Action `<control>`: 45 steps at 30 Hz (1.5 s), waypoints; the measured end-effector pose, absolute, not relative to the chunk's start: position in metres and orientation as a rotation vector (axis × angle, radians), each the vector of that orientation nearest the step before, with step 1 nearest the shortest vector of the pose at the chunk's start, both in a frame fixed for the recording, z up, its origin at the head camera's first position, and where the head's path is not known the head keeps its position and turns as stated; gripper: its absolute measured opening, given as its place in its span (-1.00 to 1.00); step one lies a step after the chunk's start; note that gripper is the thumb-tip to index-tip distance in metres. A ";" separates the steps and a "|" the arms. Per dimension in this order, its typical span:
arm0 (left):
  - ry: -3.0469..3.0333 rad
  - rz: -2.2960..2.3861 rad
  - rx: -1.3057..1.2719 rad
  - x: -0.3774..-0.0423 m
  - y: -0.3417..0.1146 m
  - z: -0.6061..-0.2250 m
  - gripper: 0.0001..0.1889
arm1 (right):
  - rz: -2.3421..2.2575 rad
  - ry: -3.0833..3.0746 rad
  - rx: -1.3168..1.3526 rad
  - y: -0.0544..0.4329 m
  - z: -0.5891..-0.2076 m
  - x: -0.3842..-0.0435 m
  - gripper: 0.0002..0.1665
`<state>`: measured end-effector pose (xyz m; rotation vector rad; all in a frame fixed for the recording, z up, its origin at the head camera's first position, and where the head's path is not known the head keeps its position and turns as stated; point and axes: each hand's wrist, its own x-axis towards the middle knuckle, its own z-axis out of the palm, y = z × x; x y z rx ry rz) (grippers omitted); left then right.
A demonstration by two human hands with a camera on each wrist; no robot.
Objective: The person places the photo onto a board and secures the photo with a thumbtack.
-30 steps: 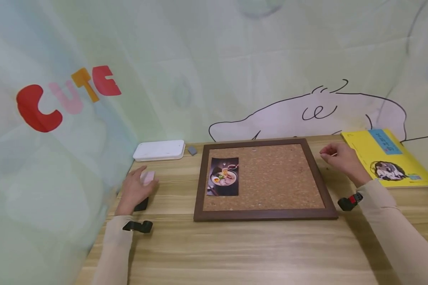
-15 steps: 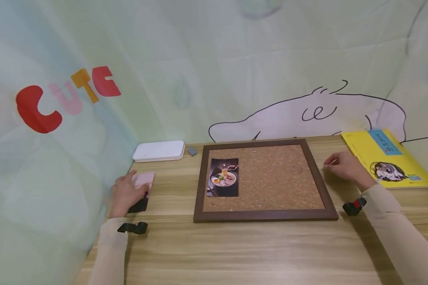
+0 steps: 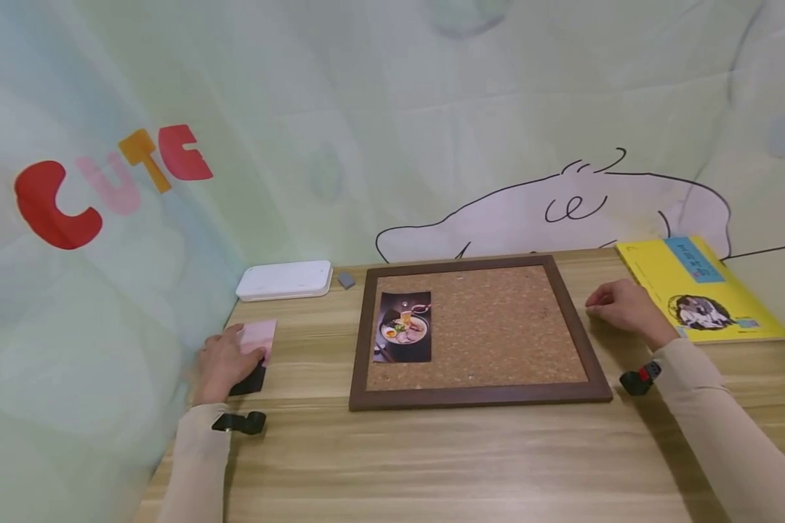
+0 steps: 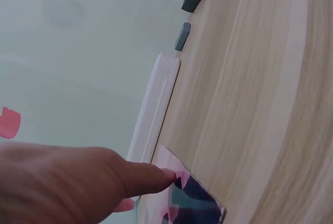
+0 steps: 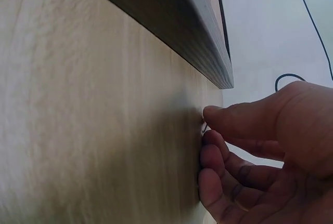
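Photo (image 3: 259, 336) under spread left hand (image 3: 224, 363), right hand (image 3: 630, 309) curled, contents unclear

The head camera looks forward and down from 6 o'clock, spanning the whole bench (image 3: 432, 457) and board (image 3: 497, 327); the left wrist camera, low and close on the left grip (image 3: 224, 365), sees the bench edge slant from 1 to 7 o'clock and shares case (image 3: 284, 280) and card (image 3: 257, 338) with the head view; the right wrist camera, equally near the right grip (image 3: 628, 309), has bench at 9 o'clock and shares the board's frame.
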<state>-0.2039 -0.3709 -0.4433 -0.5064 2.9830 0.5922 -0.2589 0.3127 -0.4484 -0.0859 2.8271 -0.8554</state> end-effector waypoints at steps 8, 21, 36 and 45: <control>2.977 0.587 -0.514 -0.204 -0.370 -0.442 -0.16 | -0.875 2.843 -0.079 0.313 -0.453 -0.260 -0.75; 2.990 0.465 -0.604 -0.204 -0.370 -0.442 -0.18 | -0.904 2.878 -0.125 0.309 -0.455 -0.259 -0.80; 3.044 0.651 -0.489 -0.200 -0.385 -0.443 -0.29 | -0.921 2.844 -0.131 0.314 -0.455 -0.252 -0.82; 2.963 1.003 -0.660 -0.203 -0.387 -0.443 -0.39 | -0.924 2.846 -0.137 0.316 -0.454 -0.254 -0.83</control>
